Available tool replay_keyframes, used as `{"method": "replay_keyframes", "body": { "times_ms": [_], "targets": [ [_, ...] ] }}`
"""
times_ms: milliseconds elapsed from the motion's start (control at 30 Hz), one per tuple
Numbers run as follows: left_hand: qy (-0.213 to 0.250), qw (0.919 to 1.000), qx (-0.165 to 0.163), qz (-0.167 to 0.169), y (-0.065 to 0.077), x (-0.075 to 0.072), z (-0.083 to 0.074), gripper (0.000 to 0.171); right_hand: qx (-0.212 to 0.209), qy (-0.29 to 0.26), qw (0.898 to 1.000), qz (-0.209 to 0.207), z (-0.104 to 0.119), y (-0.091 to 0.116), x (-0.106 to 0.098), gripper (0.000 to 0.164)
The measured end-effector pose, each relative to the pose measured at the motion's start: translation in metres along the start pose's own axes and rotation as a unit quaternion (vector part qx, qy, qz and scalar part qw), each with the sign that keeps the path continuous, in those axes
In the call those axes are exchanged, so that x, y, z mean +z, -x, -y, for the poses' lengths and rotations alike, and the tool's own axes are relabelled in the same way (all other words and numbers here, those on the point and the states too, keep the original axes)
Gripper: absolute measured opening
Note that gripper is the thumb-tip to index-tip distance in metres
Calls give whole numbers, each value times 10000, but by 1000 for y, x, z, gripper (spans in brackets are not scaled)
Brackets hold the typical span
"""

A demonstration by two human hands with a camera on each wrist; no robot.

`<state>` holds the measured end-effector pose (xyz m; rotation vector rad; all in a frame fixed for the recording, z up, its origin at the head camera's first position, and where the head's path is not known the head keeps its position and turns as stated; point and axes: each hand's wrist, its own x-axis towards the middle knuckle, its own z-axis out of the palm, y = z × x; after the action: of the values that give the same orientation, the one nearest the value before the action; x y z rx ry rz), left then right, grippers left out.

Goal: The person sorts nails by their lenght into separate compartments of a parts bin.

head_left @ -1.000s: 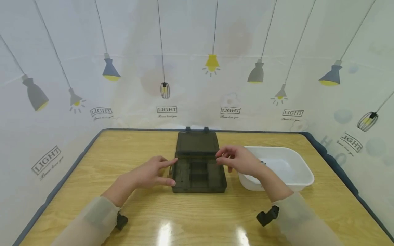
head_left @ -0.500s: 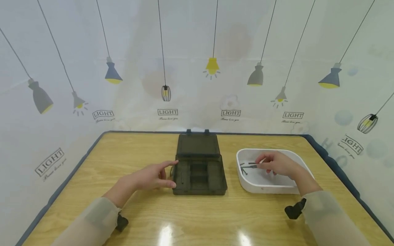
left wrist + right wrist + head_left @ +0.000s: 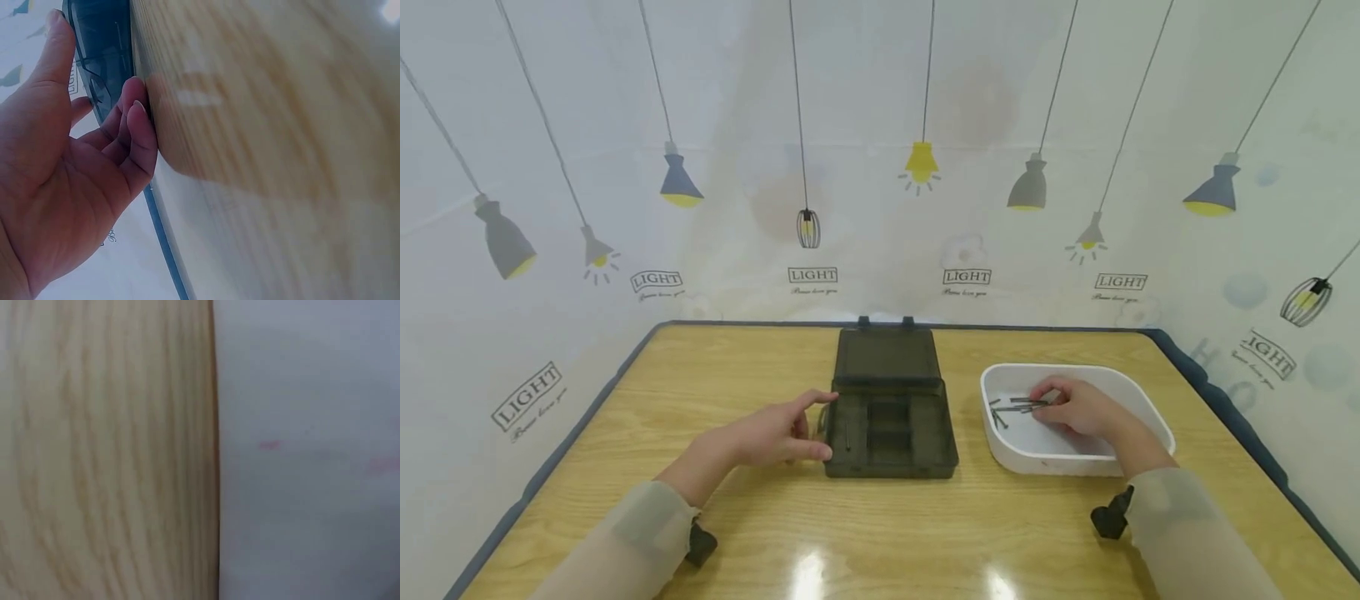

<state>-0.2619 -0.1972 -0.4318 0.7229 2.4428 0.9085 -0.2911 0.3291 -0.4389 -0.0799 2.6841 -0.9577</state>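
Observation:
A dark see-through compartment case (image 3: 891, 471) lies with its lid (image 3: 887, 354) folded back. One thin dark rod, like a screw or nail (image 3: 847, 435), is in its left compartment. My left hand (image 3: 767, 433) rests at the case's left side, index finger and thumb spread and touching its edge; the left wrist view shows the other fingers loosely bent beside the case (image 3: 103, 37). My right hand (image 3: 1078, 408) reaches into a white tub (image 3: 1037, 463), thumb and index finger around the ends of several similar rods (image 3: 1011, 408). Whether they grip one is hidden.
The wooden table (image 3: 887, 533) carries the case in the middle and the tub to its right. A light curtain printed with lamps (image 3: 880, 208) stands behind the table. The right wrist view shows only the table surface (image 3: 106, 450) and the tub's outer wall (image 3: 306, 506).
My right hand has moved from above the case's right side into the white tub and closed in on the loose rods. My left hand has stayed at the case.

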Motion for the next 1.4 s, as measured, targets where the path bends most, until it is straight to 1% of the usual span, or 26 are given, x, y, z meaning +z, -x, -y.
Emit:
{"method": "replay_keyframes", "body": {
  "times_ms": [200, 433, 600, 700, 833, 1067, 1233, 1400],
  "targets": [
    [-9, 10000, 56, -62, 0, -1, -1, 95, 91, 42, 9999, -39, 1, -3, 0, 32],
    [-31, 9999, -104, -9, 1, -1, -2, 101, 51, 89, 9999, -98, 4, -1, 2, 30],
    [-28, 10000, -43, 17, 2, 0, -2, 101, 25, 106, 9999, -129, 3, -1, 3, 27],
    [-18, 10000, -12, 13, 1, 0, -2, 101, 79, 171, 9997, -156, 2, -1, 3, 23],
    [-9, 10000, -45, 20, 0, 1, -1, 101, 129, 297, 9993, -204, 2, 0, 2, 22],
    [-37, 9999, -155, 43, -2, 2, 2, 103, -21, 381, 9987, -323, 6, 3, 1, 22],
    [-47, 9999, -122, 57, -1, 1, 2, 104, -57, 470, 9982, -362, 6, 2, 1, 20],
    [-87, 9999, 4, 105, 0, 0, 1, 106, -112, 558, 9978, -336, 7, 2, 1, 17]
  ]
}}
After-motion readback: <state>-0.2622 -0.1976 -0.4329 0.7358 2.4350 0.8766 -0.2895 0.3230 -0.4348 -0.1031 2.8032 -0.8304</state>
